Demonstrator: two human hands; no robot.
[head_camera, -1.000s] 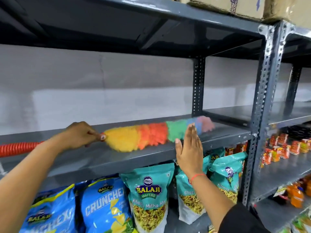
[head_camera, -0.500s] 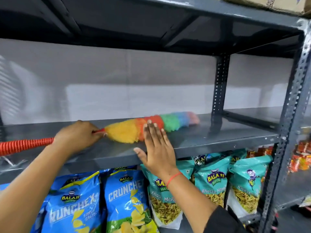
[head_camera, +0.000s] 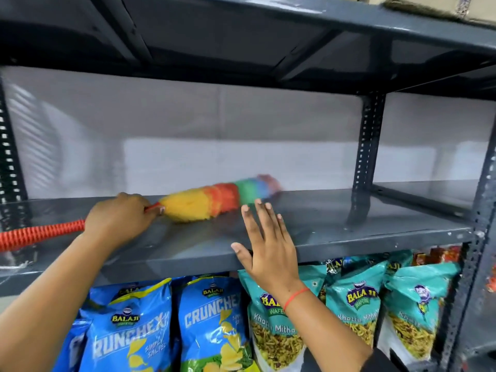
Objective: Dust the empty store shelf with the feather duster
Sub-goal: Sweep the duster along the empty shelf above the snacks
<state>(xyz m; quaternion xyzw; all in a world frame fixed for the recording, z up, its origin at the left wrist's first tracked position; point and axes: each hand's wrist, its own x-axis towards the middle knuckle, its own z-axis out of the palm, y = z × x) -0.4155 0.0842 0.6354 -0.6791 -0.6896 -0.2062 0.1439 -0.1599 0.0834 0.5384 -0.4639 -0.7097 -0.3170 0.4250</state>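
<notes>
A rainbow feather duster (head_camera: 214, 200) lies along the grey metal shelf (head_camera: 335, 226), its yellow end toward me and its pink tip blurred near the back wall. My left hand (head_camera: 120, 221) is closed on the duster's shaft where the ribbed orange handle (head_camera: 40, 234) meets the head. My right hand (head_camera: 265, 245) is flat and open, fingers together, palm against the shelf's front edge just right of the duster's head.
Blue and teal snack bags (head_camera: 209, 326) fill the shelf below. Perforated grey uprights (head_camera: 367, 157) stand at the right, with another shelf bay beyond. A dark shelf (head_camera: 241, 30) closes in overhead, cardboard boxes on top. A white wall backs the shelf.
The view has shifted left along the shelf. The duster and both hands have stayed in about the same arrangement, with the duster head blurred as it sweeps the surface.
</notes>
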